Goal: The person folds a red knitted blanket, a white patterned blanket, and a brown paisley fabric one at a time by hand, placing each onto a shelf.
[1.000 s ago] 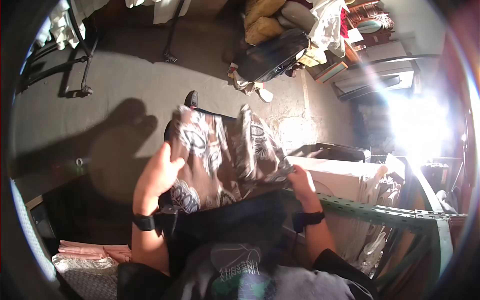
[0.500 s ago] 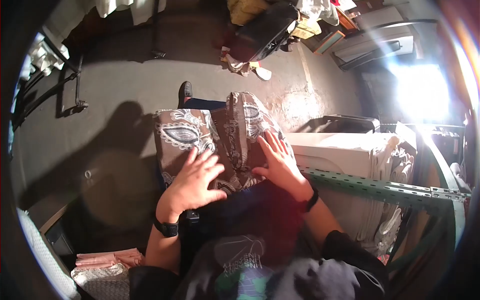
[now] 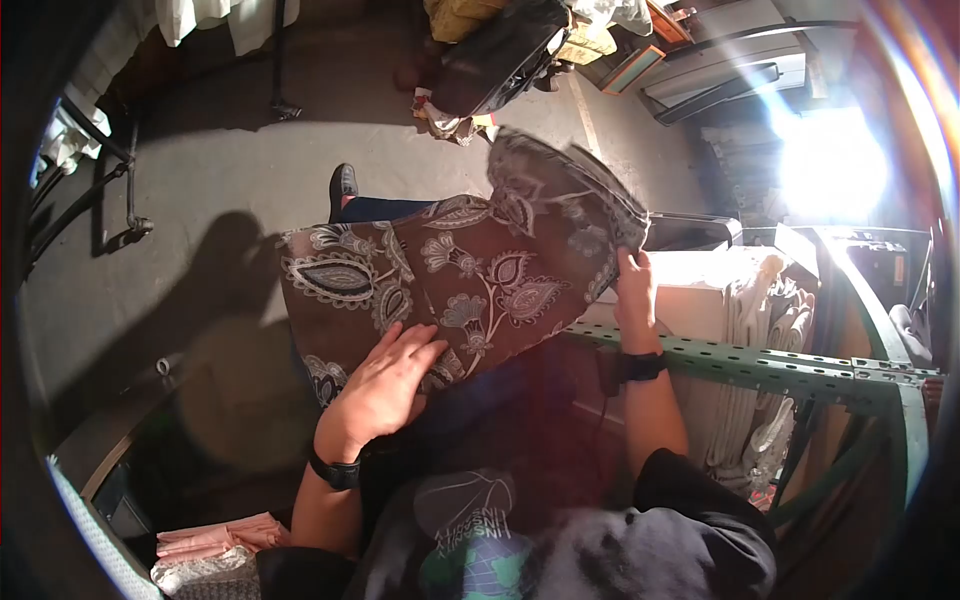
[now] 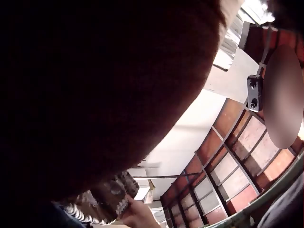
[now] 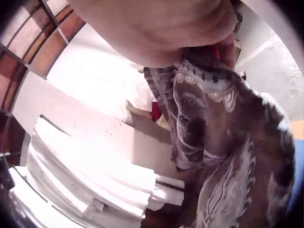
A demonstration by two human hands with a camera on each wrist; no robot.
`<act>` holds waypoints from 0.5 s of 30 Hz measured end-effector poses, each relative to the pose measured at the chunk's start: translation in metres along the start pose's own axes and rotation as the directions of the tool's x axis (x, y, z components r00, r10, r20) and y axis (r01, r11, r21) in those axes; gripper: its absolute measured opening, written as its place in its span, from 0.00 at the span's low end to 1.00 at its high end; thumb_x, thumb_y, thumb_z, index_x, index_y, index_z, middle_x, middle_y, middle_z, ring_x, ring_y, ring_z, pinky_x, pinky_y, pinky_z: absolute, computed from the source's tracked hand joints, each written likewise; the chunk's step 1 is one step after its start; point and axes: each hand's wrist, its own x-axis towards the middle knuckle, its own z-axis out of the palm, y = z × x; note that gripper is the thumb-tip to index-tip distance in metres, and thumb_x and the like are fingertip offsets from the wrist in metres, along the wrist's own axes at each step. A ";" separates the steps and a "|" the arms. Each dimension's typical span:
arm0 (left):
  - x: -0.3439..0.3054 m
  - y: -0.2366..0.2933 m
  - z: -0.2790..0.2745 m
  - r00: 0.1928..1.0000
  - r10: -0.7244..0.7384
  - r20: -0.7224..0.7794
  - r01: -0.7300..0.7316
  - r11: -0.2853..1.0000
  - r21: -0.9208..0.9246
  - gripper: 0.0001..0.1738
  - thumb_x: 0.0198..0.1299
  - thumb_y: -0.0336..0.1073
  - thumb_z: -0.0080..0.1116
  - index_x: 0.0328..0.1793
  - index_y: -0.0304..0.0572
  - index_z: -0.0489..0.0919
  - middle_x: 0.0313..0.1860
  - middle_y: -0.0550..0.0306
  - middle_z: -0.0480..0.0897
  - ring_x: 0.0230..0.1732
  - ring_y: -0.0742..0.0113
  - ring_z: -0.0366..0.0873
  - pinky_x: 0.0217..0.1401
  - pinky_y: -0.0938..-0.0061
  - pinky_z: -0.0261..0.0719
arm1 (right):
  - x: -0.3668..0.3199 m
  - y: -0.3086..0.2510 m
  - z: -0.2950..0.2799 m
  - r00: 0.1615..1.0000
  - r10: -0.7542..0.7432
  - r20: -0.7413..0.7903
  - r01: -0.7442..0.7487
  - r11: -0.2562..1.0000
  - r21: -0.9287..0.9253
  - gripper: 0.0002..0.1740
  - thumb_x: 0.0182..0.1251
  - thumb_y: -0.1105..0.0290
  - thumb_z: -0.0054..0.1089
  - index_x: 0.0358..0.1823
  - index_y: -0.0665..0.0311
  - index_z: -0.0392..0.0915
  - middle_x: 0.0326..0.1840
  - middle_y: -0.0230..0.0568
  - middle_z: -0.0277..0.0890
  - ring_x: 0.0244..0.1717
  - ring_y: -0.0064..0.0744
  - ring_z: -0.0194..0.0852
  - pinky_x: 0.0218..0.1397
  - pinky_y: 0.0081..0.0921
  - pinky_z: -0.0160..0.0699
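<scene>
The fingers (image 3: 418, 347) of the left hand (image 3: 380, 390) lay straight and relaxed, pressing the brown paisley cloth (image 3: 470, 270) flat on the lap (image 3: 475, 400), while those of the right hand (image 3: 633, 295) gripped the cloth's far edge (raised and curling over) just beside the green metal rack (image 3: 770, 368) holding stacked white linens (image 3: 765, 300).

Person in a dark short-sleeved T-shirt (image 3: 600, 545) printed white and green, black wrist straps (image 3: 335, 470); beyond the T-shirt, navy trousers (image 3: 378, 209) and black shoe (image 3: 343, 184).
</scene>
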 end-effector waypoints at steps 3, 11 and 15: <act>0.002 -0.005 -0.004 1.000 0.007 0.021 -0.005 0.997 -0.076 0.39 0.55 0.20 0.54 0.79 0.38 0.72 0.80 0.44 0.72 0.83 0.50 0.66 0.92 0.54 0.51 | 0.025 0.088 -0.015 0.963 -0.269 -0.022 0.196 0.754 -0.627 0.40 0.71 0.64 0.67 0.79 0.68 0.59 0.64 0.55 0.79 0.59 0.46 0.79 0.67 0.43 0.77; -0.001 -0.009 -0.031 0.976 -0.148 -0.159 0.071 0.911 -0.407 0.47 0.54 0.08 0.42 0.85 0.38 0.64 0.82 0.44 0.71 0.84 0.57 0.66 0.85 0.67 0.62 | -0.109 0.025 0.079 0.668 -0.413 0.619 0.731 0.524 -0.438 0.40 0.69 0.53 0.72 0.74 0.71 0.71 0.78 0.67 0.67 0.81 0.65 0.61 0.84 0.52 0.58; -0.018 -0.012 -0.045 0.885 -0.335 -0.323 -0.156 0.441 -0.884 0.52 0.47 0.07 0.40 0.85 0.39 0.65 0.79 0.36 0.74 0.82 0.48 0.69 0.85 0.57 0.64 | -0.108 0.011 0.078 0.685 -0.366 0.630 0.702 0.563 -0.436 0.41 0.69 0.55 0.73 0.76 0.70 0.69 0.79 0.69 0.65 0.82 0.67 0.59 0.84 0.52 0.59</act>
